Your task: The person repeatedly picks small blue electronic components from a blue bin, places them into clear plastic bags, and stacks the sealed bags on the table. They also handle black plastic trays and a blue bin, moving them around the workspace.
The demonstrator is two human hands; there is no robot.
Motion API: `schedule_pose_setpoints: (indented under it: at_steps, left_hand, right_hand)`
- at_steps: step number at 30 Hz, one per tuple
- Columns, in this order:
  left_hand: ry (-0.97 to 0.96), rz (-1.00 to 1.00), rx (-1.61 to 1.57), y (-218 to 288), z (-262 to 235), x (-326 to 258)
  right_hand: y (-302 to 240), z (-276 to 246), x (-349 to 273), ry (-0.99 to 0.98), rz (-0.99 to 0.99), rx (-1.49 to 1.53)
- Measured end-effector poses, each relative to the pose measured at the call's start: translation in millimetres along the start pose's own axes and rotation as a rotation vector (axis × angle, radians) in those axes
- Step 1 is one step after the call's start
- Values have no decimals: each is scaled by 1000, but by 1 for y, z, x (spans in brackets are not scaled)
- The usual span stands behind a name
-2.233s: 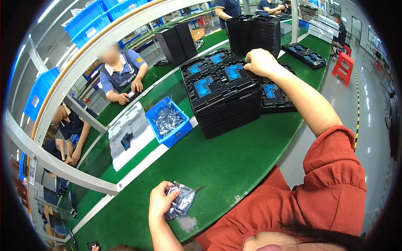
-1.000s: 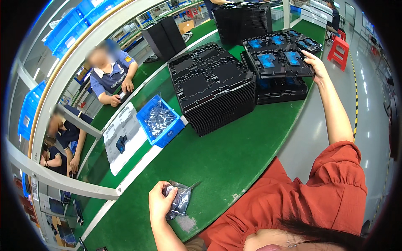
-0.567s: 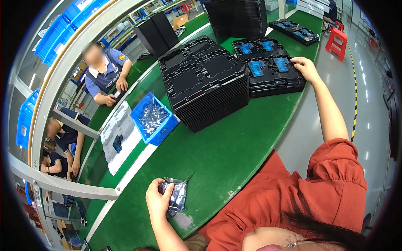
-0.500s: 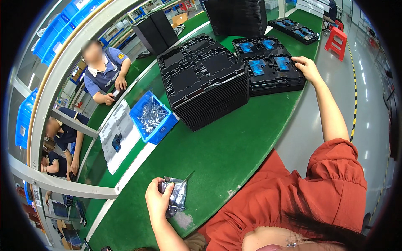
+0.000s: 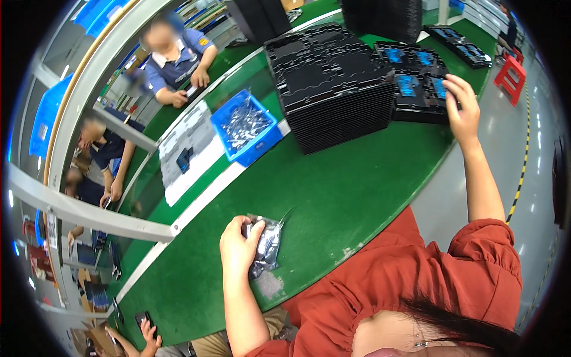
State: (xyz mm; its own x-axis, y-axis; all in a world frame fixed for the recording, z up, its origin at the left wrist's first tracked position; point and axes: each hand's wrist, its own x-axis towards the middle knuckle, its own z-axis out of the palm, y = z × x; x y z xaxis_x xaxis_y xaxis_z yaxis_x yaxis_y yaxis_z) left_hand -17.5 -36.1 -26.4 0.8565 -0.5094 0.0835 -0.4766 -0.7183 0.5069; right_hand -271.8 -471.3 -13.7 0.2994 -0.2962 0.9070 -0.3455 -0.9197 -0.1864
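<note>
My left hand (image 5: 239,245) is closed around a crinkled silver anti-static bag (image 5: 269,247) just above the green tabletop; a thin dark strip sticks out at the bag's upper corner. Out to the right, my right hand (image 5: 465,113) reaches to the edge of a black plastic tray (image 5: 419,108). Its thumb and fingers look apart, beside a blue part (image 5: 439,88) in the tray, and I see nothing held there. Another blue part (image 5: 407,85) lies in the same tray. Behind it is a second black tray (image 5: 410,66) with blue parts.
A tall stack of black trays (image 5: 342,122) stands left of my right hand. A blue bin (image 5: 253,149) of small silver pieces sits beside a white foam tray (image 5: 178,189). A metal frame (image 5: 107,217) crosses on the left. Across the table a co-worker (image 5: 181,65) handles something small.
The whole view has shifted, with the table's things now farther right and higher. My right hand's fingers have come off the tray's right edge and spread. My left hand still holds the bag.
</note>
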Motion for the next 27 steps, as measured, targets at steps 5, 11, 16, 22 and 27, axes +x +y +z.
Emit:
schedule_pose_setpoints:
  at_steps: [5,11,16,22,27]
  left_hand:
    - [46,-39,-146,-12,-5,-3]
    - [71,79,-379,-32,-2,2]
    - [-13,-87,-352,-34,-5,5]
    - [133,-88,-799,-51,-15,2]
    - [324,-105,-1039,-67,-45,-40]
  right_hand:
    - [-148,34,2,-411,-541,681]
    - [-262,60,-27,-803,-1083,1080]
    - [-308,70,-57,-856,-1142,1224]
    - [-307,96,-48,-880,-982,1337]
    - [-299,136,-5,-661,-602,887]
